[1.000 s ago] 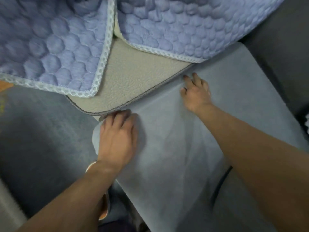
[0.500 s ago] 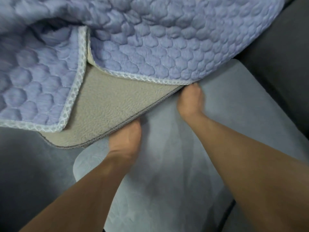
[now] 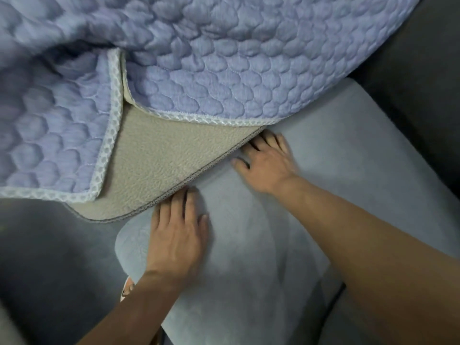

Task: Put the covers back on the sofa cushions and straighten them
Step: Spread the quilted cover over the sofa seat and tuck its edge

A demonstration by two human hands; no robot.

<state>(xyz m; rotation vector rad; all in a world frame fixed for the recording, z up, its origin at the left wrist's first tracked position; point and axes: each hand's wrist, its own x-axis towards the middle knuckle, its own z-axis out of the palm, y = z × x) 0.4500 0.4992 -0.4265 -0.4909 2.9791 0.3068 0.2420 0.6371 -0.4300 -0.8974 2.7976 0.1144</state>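
A pale grey-blue seat cushion (image 3: pixel 348 170) fills the lower right of the head view. A quilted lavender cover (image 3: pixel 224 58) with white mesh trim drapes over its far end, and a beige underlay (image 3: pixel 161 165) with a grey edge shows beneath it. My left hand (image 3: pixel 178 235) lies flat on the cushion's near-left corner, fingers straight and touching the underlay's edge. My right hand (image 3: pixel 267 161) presses flat on the cushion further back, its fingertips at the underlay's edge, just below the cover's trim.
Dark grey sofa upholstery (image 3: pixel 418 78) rises at the right. A dim grey floor (image 3: pixel 49 257) lies at the lower left. A second flap of the lavender cover (image 3: pixel 49 145) hangs over the left side. A slipper edge (image 3: pixel 125 288) peeks out beside my left wrist.
Both hands, which had pushed in under the underlay and cover half a second ago, have drawn back out and now lie flat on the cushion. The cover has sagged lower.
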